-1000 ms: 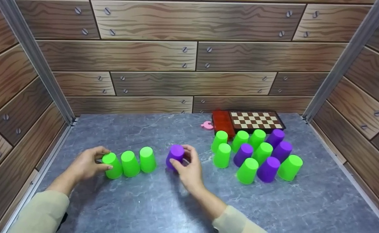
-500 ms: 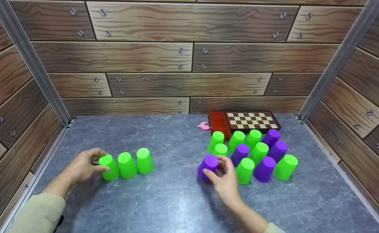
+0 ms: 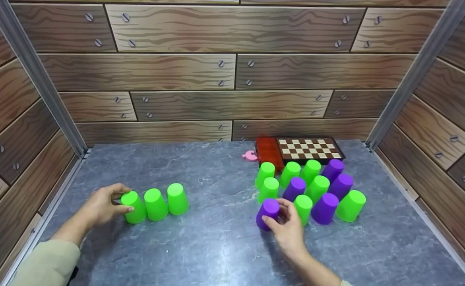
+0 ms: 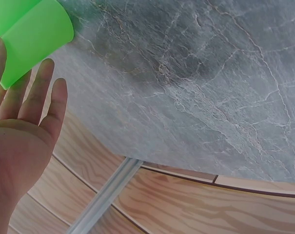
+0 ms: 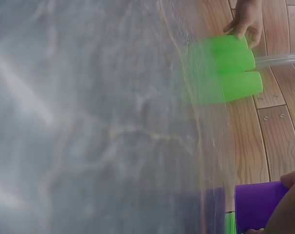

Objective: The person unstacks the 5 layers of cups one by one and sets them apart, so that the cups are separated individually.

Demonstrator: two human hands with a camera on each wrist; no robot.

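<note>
My right hand (image 3: 291, 235) pinches an upside-down purple cup (image 3: 267, 212) between thumb and fingers, at the front left of the right-hand group of cups. The right wrist view has this purple cup (image 5: 257, 204) at its lower right corner. At the left, my left hand (image 3: 101, 206) holds the end green cup (image 3: 135, 210) of a short row, thumb in front and fingers behind. Beside it stand two more green cups, a middle one (image 3: 155, 205) and a right one (image 3: 177, 200). In the left wrist view, my left hand (image 4: 25, 131) lies along the green cup (image 4: 40, 36).
Several upside-down green and purple cups, including a near purple cup (image 3: 325, 209) and a green cup (image 3: 351, 206), stand close together at the right. Behind them lie a checkered board (image 3: 310, 147), a red box (image 3: 269, 153) and a pink piece (image 3: 250, 155). Wood-patterned walls (image 3: 185, 105) enclose the grey tabletop (image 3: 200, 246).
My right hand has carried the purple cup from the table's middle rightward and nearer, beside the right group. My left hand stays at the end green cup. The head view has shifted slightly.
</note>
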